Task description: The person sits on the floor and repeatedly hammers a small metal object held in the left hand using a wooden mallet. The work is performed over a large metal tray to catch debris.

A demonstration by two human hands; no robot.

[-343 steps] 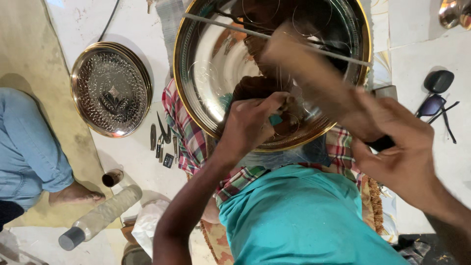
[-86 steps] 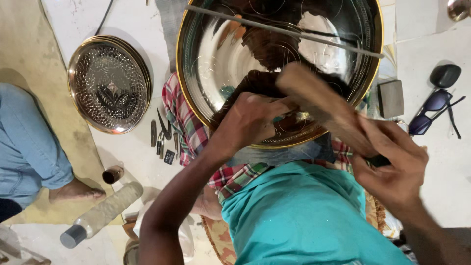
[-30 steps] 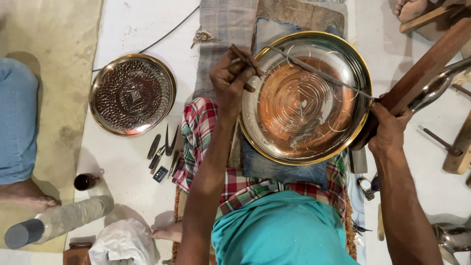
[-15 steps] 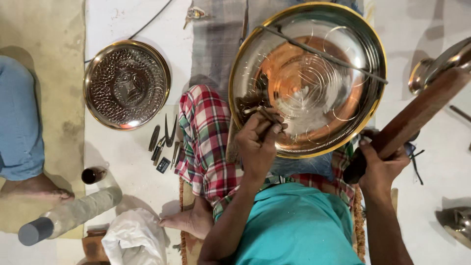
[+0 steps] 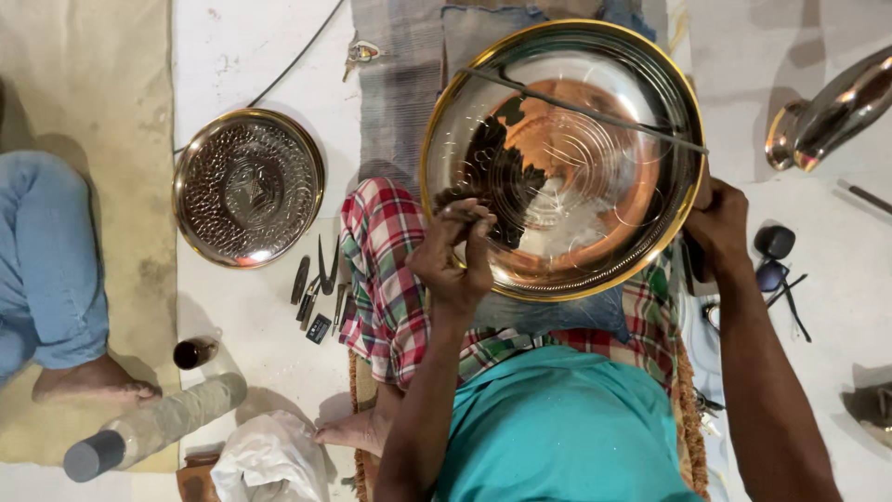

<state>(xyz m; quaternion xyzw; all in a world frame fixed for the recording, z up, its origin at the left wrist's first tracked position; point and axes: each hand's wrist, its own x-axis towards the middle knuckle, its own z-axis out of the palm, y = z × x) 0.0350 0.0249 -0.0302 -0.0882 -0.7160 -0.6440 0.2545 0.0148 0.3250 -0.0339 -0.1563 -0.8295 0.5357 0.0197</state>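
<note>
left hand [image 5: 453, 253] pinched shut on a thin tool [image 5: 462, 215] against the shiny brass plate [image 5: 561, 158], right hand [image 5: 716, 226] clamped on the plate's right rim; embossed plate [image 5: 248, 186] on the floor [image 5: 251, 56] well apart to the left

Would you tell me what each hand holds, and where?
The left hand pinches a thin tool against the plate; the right hand grips the plate's right rim.

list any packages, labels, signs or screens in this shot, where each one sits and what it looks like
No signs or screens show; only packaging-like items do.
Clear plastic bottle: lying on its side at lower left, dark grey cap, pale wrap around its body.
White plastic bag: crumpled on the floor at bottom centre-left, beside a bare foot.
Small dark cup or jar: upright on the white floor just above the bottle; whether it has a label cannot be told.
</note>
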